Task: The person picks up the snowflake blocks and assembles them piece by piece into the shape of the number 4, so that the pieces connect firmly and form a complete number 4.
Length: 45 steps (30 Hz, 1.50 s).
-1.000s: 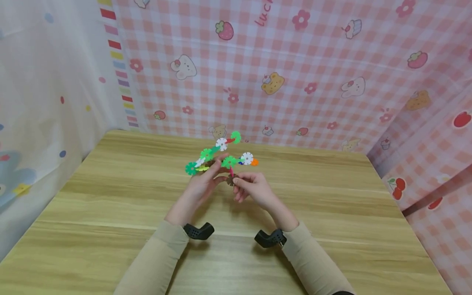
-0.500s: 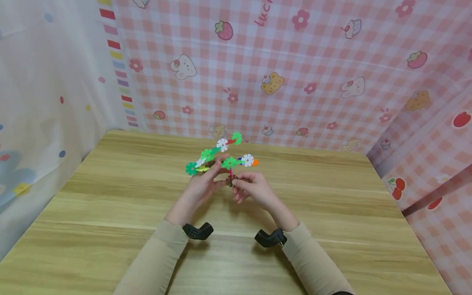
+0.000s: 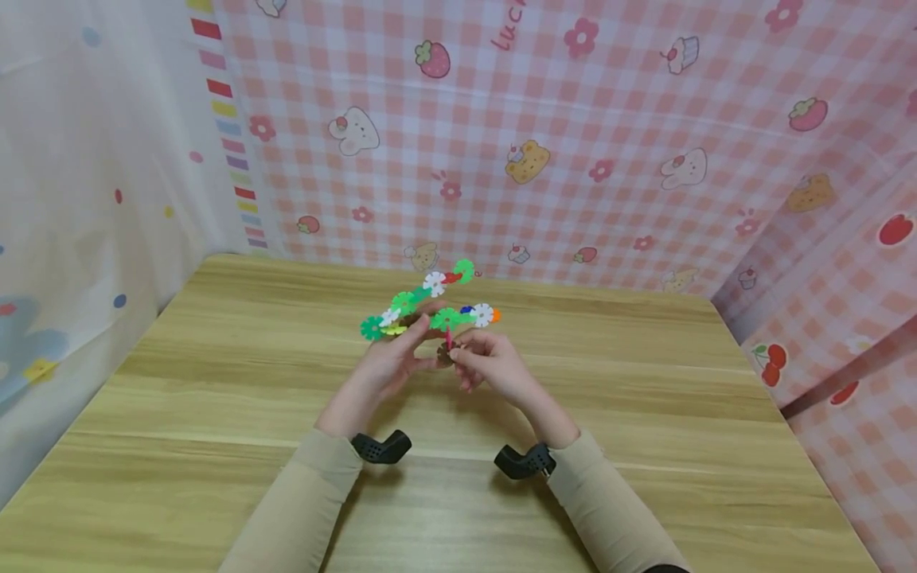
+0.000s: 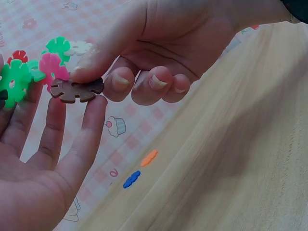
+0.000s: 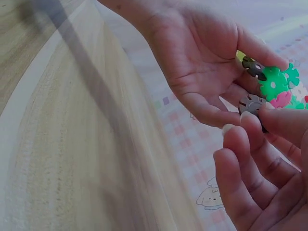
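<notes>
My left hand (image 3: 390, 362) holds a joined chain of notched plastic snowflake discs, with its thumb by a bright green disc (image 3: 447, 319). White, teal, yellow, red and other green discs stretch away from it in the head view. A pink disc (image 4: 53, 66) stands on edge between the green part and a brown disc (image 4: 77, 90). My right hand (image 3: 494, 362) pinches that brown disc between thumb and fingers. A left fingertip touches the brown disc's underside in the left wrist view. Whether pink and brown are fully slotted together, I cannot tell.
A blue disc (image 4: 132, 179) and an orange disc (image 4: 149, 158) lie loose on the wooden table (image 3: 630, 430), beyond the hands. Patterned pink checked cloth (image 3: 473, 143) hangs behind the table, and white cloth (image 3: 93, 159) hangs at the left.
The chain has tilted slightly, its far green end and right-hand white disc shifting down and right. The brown disc has moved a little left with my right fingers. Both hands keep their hold.
</notes>
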Available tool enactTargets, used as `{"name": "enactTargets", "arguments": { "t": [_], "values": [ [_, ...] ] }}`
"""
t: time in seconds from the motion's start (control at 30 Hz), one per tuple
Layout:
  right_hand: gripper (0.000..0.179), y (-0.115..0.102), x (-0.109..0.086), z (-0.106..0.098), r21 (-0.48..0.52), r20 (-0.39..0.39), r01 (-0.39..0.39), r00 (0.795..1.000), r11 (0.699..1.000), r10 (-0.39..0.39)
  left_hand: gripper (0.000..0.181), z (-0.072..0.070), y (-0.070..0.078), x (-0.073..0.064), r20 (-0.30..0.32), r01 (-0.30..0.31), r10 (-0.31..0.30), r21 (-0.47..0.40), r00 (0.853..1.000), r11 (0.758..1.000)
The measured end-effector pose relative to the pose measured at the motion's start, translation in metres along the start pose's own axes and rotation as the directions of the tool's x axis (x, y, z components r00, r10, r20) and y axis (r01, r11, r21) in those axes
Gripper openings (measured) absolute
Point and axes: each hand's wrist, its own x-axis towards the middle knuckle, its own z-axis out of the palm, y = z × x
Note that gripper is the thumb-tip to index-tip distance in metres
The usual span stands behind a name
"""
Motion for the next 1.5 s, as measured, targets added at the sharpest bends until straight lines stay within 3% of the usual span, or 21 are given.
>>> {"name": "enactTargets", "arguments": {
  "t": [0.23,0.53,0.8,1.23,1.5],
  "values": [
    [0.016,0.0019,0.0013,0.0007,-0.018,-0.041,0.007,0.999,1.0,-0.008,0.023,0.0022,-0.0004,-0.0008,-0.06,0.06,-0.062,-0.027,0.996,0.998],
    [0.017,0.0046,0.0036,0.0049,-0.05,-0.103,0.052,0.993,0.997,-0.057,0.038,0.0017,-0.0021,-0.0017,-0.081,0.085,-0.091,-0.071,0.993,0.994],
    [0.018,0.0077,0.0051,0.0053,-0.055,-0.102,0.033,0.994,0.998,-0.039,0.028,0.0014,-0.0033,-0.0005,-0.082,0.059,-0.063,-0.05,0.995,0.997],
    [0.02,0.0054,0.0013,0.004,-0.023,-0.097,0.004,0.995,1.0,-0.006,0.046,0.0038,-0.0032,0.0007,-0.079,0.074,-0.073,0.015,0.994,0.997],
    [0.021,0.0032,0.0007,0.0025,-0.004,-0.093,0.003,0.996,1.0,-0.004,0.042,0.0029,-0.0038,0.0002,-0.055,0.062,-0.062,0.005,0.997,0.998]
  ]
}}
